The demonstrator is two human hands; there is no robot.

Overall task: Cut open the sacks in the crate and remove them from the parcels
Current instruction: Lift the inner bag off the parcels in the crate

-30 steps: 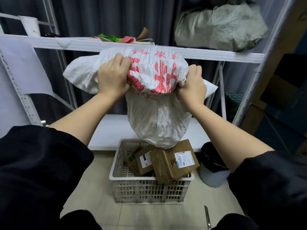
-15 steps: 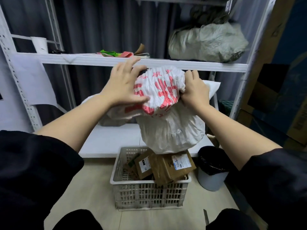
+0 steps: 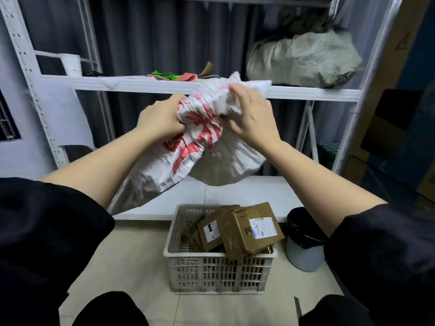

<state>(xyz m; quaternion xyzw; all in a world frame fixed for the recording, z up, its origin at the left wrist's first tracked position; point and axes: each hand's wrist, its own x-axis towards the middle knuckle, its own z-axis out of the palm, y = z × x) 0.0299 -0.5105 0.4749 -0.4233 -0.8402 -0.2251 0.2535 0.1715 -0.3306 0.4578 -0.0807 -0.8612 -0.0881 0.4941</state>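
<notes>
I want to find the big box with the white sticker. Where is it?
The box sits low in the middle of the head view, tilted in the right side of the white crate, beside the black-lined bin.

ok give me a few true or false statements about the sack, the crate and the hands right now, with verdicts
1. Both hands, left hand and right hand, grip the white woven sack. True.
2. The sack's print is blue. False: it is red.
3. Cardboard parcels lie in the white plastic crate. True.
4. The sack rests inside the crate. False: it is held up above it.
5. The crate stands on the shelf. False: it is on the floor.
</notes>
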